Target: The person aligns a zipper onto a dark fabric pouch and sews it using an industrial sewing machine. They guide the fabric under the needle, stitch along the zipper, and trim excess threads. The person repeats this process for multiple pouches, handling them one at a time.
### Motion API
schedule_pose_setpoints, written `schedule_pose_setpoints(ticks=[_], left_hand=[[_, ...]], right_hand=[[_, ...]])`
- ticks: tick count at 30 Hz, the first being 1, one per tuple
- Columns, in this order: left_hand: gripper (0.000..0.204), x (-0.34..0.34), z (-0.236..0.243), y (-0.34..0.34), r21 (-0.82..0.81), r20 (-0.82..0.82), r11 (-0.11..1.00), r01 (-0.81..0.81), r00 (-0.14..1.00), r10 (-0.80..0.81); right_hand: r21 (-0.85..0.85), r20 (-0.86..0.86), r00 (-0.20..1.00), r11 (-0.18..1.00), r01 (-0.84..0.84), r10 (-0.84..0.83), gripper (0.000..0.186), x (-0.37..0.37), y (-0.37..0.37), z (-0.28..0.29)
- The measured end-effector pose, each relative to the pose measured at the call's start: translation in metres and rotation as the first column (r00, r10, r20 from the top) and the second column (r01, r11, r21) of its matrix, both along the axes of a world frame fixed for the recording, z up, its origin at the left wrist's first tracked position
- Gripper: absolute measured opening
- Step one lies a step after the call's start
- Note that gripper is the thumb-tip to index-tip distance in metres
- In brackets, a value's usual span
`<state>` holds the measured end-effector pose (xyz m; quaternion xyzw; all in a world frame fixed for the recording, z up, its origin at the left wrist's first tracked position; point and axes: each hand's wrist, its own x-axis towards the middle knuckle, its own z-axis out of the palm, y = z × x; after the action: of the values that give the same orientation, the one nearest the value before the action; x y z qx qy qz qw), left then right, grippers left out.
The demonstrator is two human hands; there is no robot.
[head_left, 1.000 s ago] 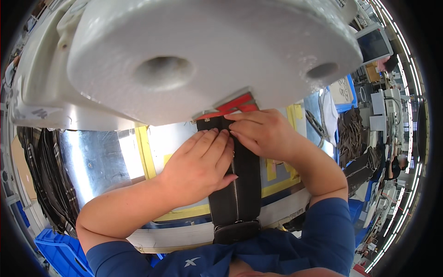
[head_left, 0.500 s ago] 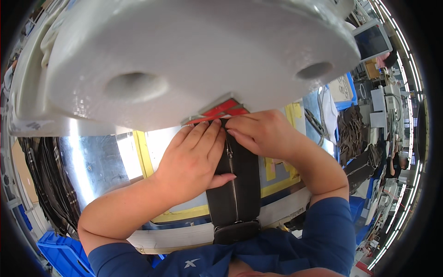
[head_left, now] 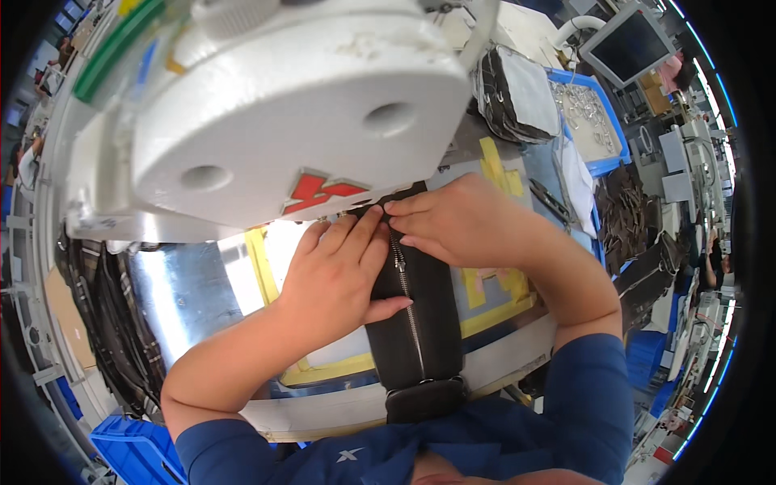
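Note:
A long black bag piece (head_left: 436, 299) with a metal zipper (head_left: 411, 311) lies under the white head of a sewing machine (head_left: 307, 121). My left hand (head_left: 333, 271) rests on its left side, fingers stretched out and thumb reaching across to the zipper. On the upper right part lies my right hand (head_left: 465, 222), its fingers pointing left and its thumb a little apart from them. Both sets of fingertips meet close to the machine head. The metal zipper pull (head_left: 400, 265) sits just below them. The machine head hides the piece's far end and the needle area.
Yellow tape (head_left: 493, 323) lines the work plate. Tweezers or scissors (head_left: 550, 200) lie at right, near a blue tray (head_left: 610, 121) of metal fittings and a pile of dark pieces (head_left: 626, 214). Dark fabric pieces (head_left: 101, 315) hang at left above a blue crate (head_left: 133, 449). A screen (head_left: 626, 44) stands far right.
The view has shifted, so the machine head looks smaller and more of the table behind it shows. Both hands stay on the bag piece; my right fingers look a little straighter.

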<state>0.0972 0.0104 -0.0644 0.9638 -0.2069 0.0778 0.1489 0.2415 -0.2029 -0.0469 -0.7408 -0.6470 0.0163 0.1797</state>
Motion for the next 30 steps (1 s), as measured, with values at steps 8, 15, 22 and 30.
schedule_pose_setpoints(ticks=[8, 15, 22, 30], left_hand=[[0.086, -0.002, 0.001, 0.003, 0.025, -0.004, 1.0, 0.008, 1.0, -0.008], [0.083, -0.003, 0.008, 0.008, 0.099, -0.035, 0.992, -0.076, 0.996, 0.08], [0.079, -0.004, 0.003, 0.015, 0.066, 0.006, 0.993, -0.094, 0.996, 0.094], [0.079, -0.003, 0.007, 0.015, 0.047, -0.067, 0.995, -0.084, 0.994, 0.087]], right_hand=[[-0.13, 0.022, 0.995, 0.987, 0.097, -0.095, 0.02, -0.008, 0.012, 0.003], [-0.055, -0.034, 0.991, 0.99, 0.127, -0.129, 0.02, -0.018, 0.029, 0.01], [-0.081, -0.044, 0.989, 0.987, 0.139, -0.143, 0.018, -0.02, 0.043, 0.009], [-0.111, 0.024, 0.988, 0.982, 0.151, -0.149, 0.017, -0.023, 0.043, 0.01]])
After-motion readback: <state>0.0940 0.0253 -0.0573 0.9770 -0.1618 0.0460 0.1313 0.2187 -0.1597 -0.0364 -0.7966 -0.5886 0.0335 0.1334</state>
